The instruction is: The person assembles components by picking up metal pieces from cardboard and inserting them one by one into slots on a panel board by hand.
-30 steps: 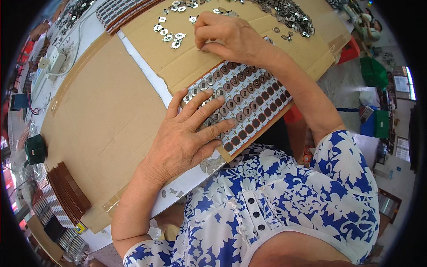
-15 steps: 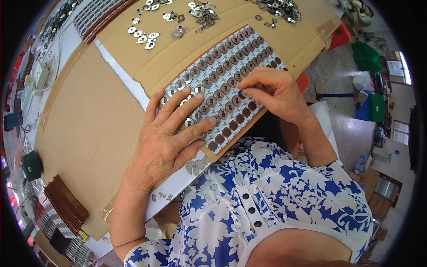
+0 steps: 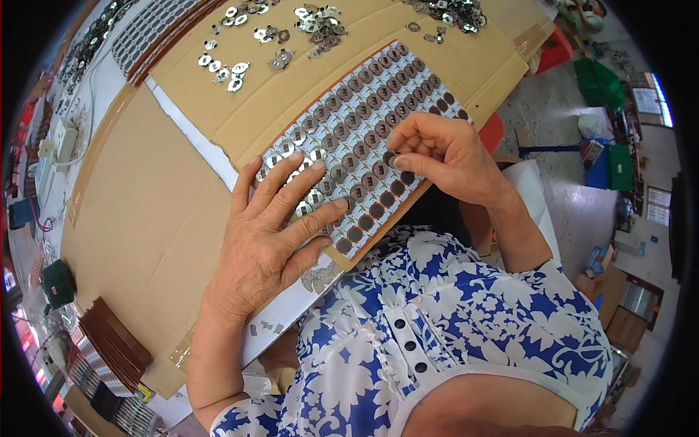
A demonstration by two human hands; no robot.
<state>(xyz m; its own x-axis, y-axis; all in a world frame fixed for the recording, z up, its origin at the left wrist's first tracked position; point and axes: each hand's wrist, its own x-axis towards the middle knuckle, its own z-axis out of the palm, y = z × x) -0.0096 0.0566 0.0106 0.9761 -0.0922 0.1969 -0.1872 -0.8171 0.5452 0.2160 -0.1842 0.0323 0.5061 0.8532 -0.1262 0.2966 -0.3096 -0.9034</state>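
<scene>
A board sheet (image 3: 336,237) with rows of small round metal pieces lies tilted on the cardboard in front of me. Silvery pieces sit toward its left, brownish ones over the middle, and bare dark circles (image 3: 376,210) line the near edge. My left hand (image 3: 266,229) rests on the sheet's left part with fingers spread flat, hiding some pieces. Over the near right rows, my right hand (image 3: 451,156) is pinched, thumb and forefinger close together beside a dark circle. Whatever lies between those fingertips is too small to make out.
Loose metal pieces lie in piles (image 3: 320,29) on the cardboard (image 3: 233,109) beyond the sheet, with another heap (image 3: 455,14) at the far right. Stacked sheets (image 3: 156,36) stand far left, and brown strips (image 3: 113,342) near left. A red stool (image 3: 491,135) is at the right.
The view has shifted slightly, so the sheet and piles appear a little farther left. My right hand keeps its pinch near the same row; my left hand stays spread on the sheet.
</scene>
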